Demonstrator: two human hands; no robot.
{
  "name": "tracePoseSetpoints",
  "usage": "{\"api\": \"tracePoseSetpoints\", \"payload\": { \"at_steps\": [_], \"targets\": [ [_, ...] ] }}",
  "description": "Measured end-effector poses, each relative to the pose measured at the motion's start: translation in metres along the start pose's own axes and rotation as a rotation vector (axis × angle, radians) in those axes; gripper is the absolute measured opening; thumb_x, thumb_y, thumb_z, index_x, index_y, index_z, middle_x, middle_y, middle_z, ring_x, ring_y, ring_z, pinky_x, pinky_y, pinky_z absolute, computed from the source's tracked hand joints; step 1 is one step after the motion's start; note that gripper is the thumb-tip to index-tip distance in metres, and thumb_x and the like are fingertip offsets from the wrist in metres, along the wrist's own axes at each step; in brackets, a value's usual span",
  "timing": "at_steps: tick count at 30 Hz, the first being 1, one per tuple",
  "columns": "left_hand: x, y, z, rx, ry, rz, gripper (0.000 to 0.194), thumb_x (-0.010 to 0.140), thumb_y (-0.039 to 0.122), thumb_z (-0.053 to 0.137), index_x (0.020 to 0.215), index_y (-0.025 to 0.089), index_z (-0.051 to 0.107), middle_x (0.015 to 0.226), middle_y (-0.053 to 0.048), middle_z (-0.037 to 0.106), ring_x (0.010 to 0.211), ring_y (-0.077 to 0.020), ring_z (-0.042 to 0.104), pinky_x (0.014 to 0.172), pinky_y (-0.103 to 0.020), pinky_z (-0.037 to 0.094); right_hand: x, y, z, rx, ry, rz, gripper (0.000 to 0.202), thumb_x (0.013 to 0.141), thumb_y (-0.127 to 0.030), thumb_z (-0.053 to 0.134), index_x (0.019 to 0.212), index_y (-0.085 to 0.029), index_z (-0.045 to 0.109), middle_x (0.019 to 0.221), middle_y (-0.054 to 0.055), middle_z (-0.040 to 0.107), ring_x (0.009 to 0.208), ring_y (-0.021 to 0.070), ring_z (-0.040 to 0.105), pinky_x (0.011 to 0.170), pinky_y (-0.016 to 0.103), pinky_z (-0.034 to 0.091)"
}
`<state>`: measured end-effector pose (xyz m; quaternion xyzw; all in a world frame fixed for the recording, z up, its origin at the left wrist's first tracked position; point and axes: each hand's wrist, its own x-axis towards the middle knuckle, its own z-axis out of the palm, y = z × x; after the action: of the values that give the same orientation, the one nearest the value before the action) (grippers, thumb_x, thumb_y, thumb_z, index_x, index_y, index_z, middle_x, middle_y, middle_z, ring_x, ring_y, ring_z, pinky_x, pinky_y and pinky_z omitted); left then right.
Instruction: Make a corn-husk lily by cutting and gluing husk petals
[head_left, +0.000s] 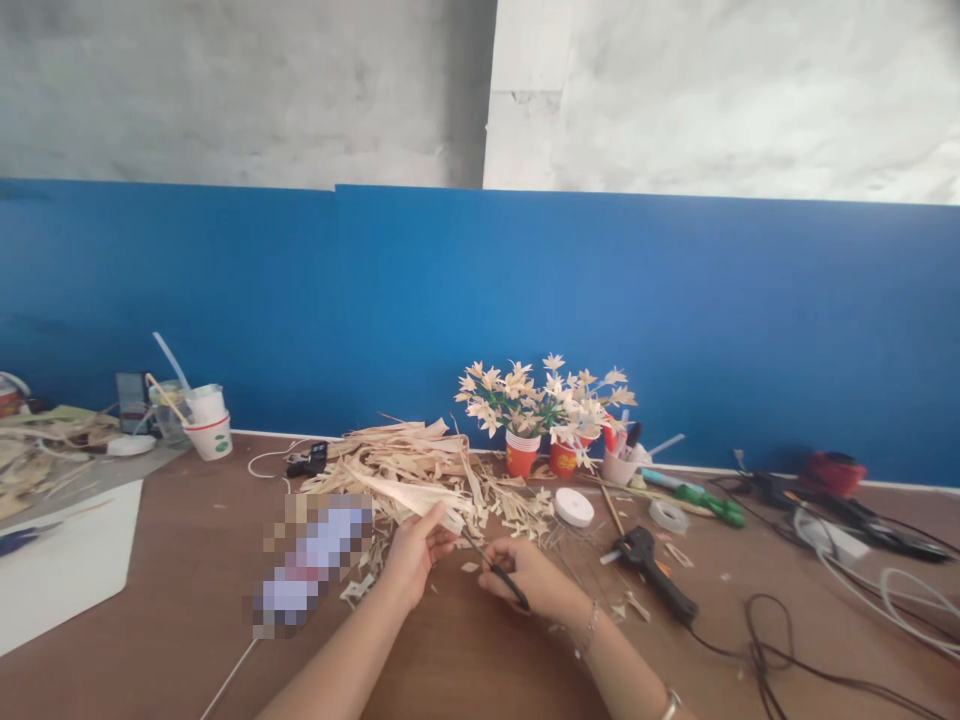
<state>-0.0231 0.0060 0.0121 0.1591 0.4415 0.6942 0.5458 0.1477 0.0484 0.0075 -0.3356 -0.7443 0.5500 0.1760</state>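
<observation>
My left hand point(414, 556) pinches a long pale dried leaf strip point(405, 494) near its right end, just above the brown table point(180, 560). My right hand point(526, 577) is closed on the dark handles of a pair of scissors point(501, 575), whose blades point up-left toward the end of the strip. Directly behind both hands lies a heap of dried leaf strips point(420, 465), with small cut scraps scattered around it.
Two red cups of handmade pale flowers point(547, 395) stand at the back by the blue wall. A white tape roll point(574, 507), a clear tape roll point(668, 516), a black glue gun point(654, 571) and cables point(840, 620) lie to the right. White cups point(208, 422) and a white sheet point(60, 560) sit left.
</observation>
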Motion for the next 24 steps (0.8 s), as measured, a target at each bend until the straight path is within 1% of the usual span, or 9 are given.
{"api": "tracePoseSetpoints", "payload": {
  "at_steps": [7, 13, 17, 19, 21, 24],
  "targets": [
    [0.001, 0.000, 0.000, -0.033, 0.002, 0.000, 0.014, 0.072, 0.019, 0.069, 0.073, 0.013, 0.057, 0.054, 0.000, 0.063, 0.050, -0.0116, 0.064, 0.040, -0.016, 0.049, 0.001, -0.003, 0.003, 0.002, 0.025, 0.000, 0.024, 0.067, -0.032, 0.066, 0.065, -0.017, 0.048, 0.040, -0.010, 0.044, 0.031, 0.0036, 0.034, 0.030, 0.014, 0.021],
    [0.001, -0.001, 0.000, -0.060, -0.057, 0.009, 0.013, 0.069, 0.012, 0.070, 0.070, 0.012, 0.058, 0.060, -0.001, 0.065, 0.055, -0.0099, 0.065, 0.048, -0.014, 0.051, 0.003, 0.002, 0.003, -0.001, 0.042, -0.020, 0.027, 0.066, -0.036, 0.068, 0.065, -0.017, 0.048, 0.042, -0.009, 0.045, 0.031, 0.0032, 0.035, 0.030, 0.014, 0.022],
    [0.001, -0.002, 0.000, -0.066, -0.045, 0.002, 0.014, 0.067, 0.013, 0.072, 0.070, 0.013, 0.058, 0.060, -0.001, 0.065, 0.055, -0.0100, 0.064, 0.047, -0.015, 0.051, 0.002, -0.001, 0.003, 0.024, 0.038, 0.001, 0.028, 0.066, -0.037, 0.067, 0.066, -0.018, 0.047, 0.040, -0.010, 0.045, 0.029, 0.0033, 0.035, 0.027, 0.014, 0.023],
    [0.002, -0.001, -0.001, -0.046, -0.034, 0.027, 0.014, 0.066, 0.014, 0.073, 0.070, 0.013, 0.059, 0.059, 0.000, 0.065, 0.054, -0.0098, 0.063, 0.045, -0.014, 0.049, 0.000, -0.004, 0.001, 0.039, 0.007, 0.039, 0.027, 0.065, -0.036, 0.066, 0.068, -0.018, 0.047, 0.040, -0.010, 0.046, 0.028, 0.0037, 0.035, 0.027, 0.014, 0.024],
    [0.004, 0.001, -0.003, -0.006, -0.009, 0.080, 0.014, 0.065, 0.015, 0.073, 0.071, 0.013, 0.060, 0.060, 0.000, 0.065, 0.052, -0.0095, 0.062, 0.044, -0.015, 0.048, -0.004, -0.007, -0.002, 0.049, -0.037, 0.069, 0.026, 0.065, -0.035, 0.066, 0.069, -0.018, 0.048, 0.040, -0.010, 0.046, 0.028, 0.0037, 0.036, 0.027, 0.013, 0.025],
    [0.006, 0.006, -0.006, 0.081, 0.038, 0.167, 0.019, 0.062, 0.020, 0.074, 0.075, 0.012, 0.063, 0.062, -0.001, 0.066, 0.053, -0.0099, 0.060, 0.045, -0.016, 0.046, -0.008, -0.009, -0.009, 0.085, -0.060, 0.058, 0.025, 0.065, -0.034, 0.065, 0.070, -0.017, 0.048, 0.040, -0.011, 0.045, 0.029, 0.0031, 0.035, 0.027, 0.013, 0.025]
  ]
}}
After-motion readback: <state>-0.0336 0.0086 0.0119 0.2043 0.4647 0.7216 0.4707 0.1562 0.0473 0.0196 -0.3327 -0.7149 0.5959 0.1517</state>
